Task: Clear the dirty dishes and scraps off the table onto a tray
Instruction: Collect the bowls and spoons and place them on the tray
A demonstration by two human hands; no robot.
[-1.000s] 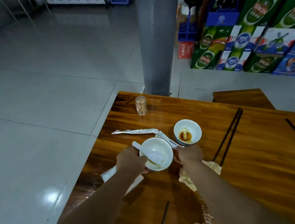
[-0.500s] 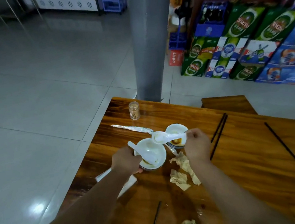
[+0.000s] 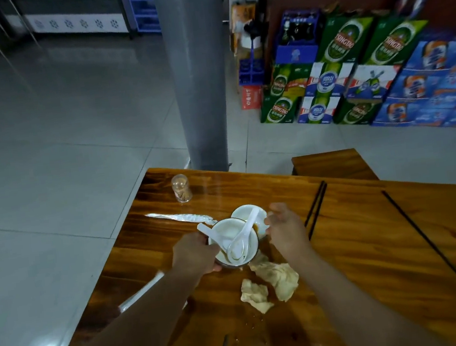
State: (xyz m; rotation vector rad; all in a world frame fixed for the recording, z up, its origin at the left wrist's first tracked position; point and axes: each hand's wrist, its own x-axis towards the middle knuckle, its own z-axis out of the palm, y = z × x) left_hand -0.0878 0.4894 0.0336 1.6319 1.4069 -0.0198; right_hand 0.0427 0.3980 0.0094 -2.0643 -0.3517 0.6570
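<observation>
Nearest on the worktop (image 3: 359, 243) lie crumpled napkins (image 3: 274, 280), just short of the bowl (image 3: 236, 242). The left hand (image 3: 195, 253) has its grip clenched on the bowl's near rim; two white spoons (image 3: 242, 238) rest inside it. The right hand (image 3: 284, 229) hovers beside it, grip released and empty. Stacking goes best if the bowl stays level. Behind it sits the sauce dish (image 3: 250, 213); chopsticks (image 3: 316, 209) lie farther right. No tray is visible.

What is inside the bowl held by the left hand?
Two white spoons lie crossed in the near bowl, which the left hand holds by its rim. Brownish residue shows along the bottom edge. The spoons cover most of the bowl's floor, so anything beneath them cannot be seen.
</observation>
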